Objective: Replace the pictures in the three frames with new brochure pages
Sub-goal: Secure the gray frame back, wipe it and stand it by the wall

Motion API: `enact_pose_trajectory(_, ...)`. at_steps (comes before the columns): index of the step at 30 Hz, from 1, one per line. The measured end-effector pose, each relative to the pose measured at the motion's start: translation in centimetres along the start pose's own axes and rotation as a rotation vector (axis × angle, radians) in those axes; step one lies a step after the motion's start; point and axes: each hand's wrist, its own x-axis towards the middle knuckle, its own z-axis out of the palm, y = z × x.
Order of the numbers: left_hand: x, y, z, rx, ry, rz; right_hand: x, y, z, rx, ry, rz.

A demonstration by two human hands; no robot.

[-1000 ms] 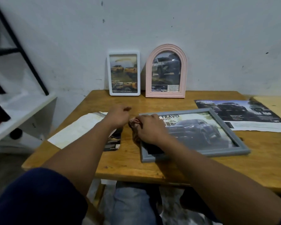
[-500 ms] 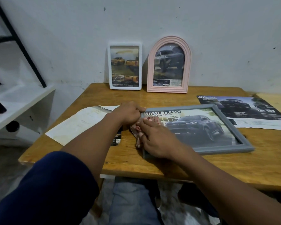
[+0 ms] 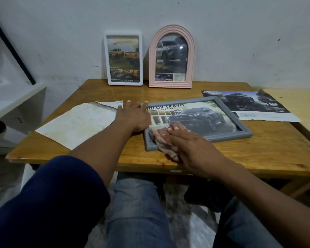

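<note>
A grey frame (image 3: 229, 111) lies flat on the wooden table (image 3: 258, 151) and shows a car brochure page. My left hand (image 3: 132, 117) rests flat on the frame's left edge, fingers spread. My right hand (image 3: 191, 147) presses a crumpled pink-and-white cloth (image 3: 161, 138) onto the glass at the frame's near left corner. A white frame (image 3: 123, 58) and an arched pink frame (image 3: 171, 56) stand against the wall, each with a car picture inside.
A pale unfolded paper (image 3: 79, 122) lies left of the grey frame. A dark car brochure sheet (image 3: 249, 106) lies at the right. A white shelf (image 3: 13, 101) with a black slanted bar stands at the left. My knees are under the table's front edge.
My left hand opened and moved up along the frame's left edge. My right hand slid with the cloth onto the glass. The view rose slightly.
</note>
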Motion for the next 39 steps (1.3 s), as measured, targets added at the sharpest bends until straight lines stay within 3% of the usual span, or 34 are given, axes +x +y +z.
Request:
enact_pose_trajectory(4, 0.5, 0.5, -1.1, 0.118, -0.038, 0.014, -2.5, 3.3, -2.1, -0.01, 0.016, 0.135)
enact_pose_trajectory(9, 1.0, 0.7, -1.5, 0.127, -0.079, 0.009, -5.2, 6.9, -3.9, 0.045, -0.003, 0.285)
enact_pose_trajectory(17, 1.3, 0.7, -1.6, 0.116, -0.091, -0.014, -7.6, 10.0, -4.8, 0.047, 0.111, 0.47)
enact_pose_trajectory(21, 1.5, 0.7, -1.8, 0.084, -0.103, -0.016, -7.4, 9.8, -6.0, 0.146, 0.409, 0.538)
enact_pose_trajectory(23, 1.6, 0.4, -1.8, 0.059, -0.08, -0.028, -7.7, 10.1, -7.5, 0.119, 0.605, 0.594)
enact_pose_trajectory(25, 1.8, -0.1, -1.7, 0.039, -0.03, -0.057, -8.0, 10.4, -9.2, 0.032, 0.68, 0.648)
enact_pose_trajectory(27, 1.6, -0.2, -1.9, 0.016, 0.045, -0.106, -8.3, 11.2, -9.8, -0.062, 0.534, 0.685)
enact_pose_trajectory(30, 0.6, 0.4, -2.0, 0.006, 0.181, -0.153, -8.3, 12.2, -8.5, -0.101, 0.126, 0.776)
enact_pose_trajectory(31, 0.2, 0.7, -2.0, -0.021, 0.207, -0.169, -8.0, 12.2, -7.9, -0.152, 0.085, 0.798)
enact_pose_trajectory(34, -0.9, 1.4, -1.8, -0.093, 0.17, -0.25, -5.3, 11.9, -7.5, -0.215, 0.216, 0.805)
enact_pose_trajectory(39, -1.9, 2.3, -1.5, -0.225, 0.156, -0.271, 0.5, 10.9, -7.5, 0.195, 0.076, 0.875)
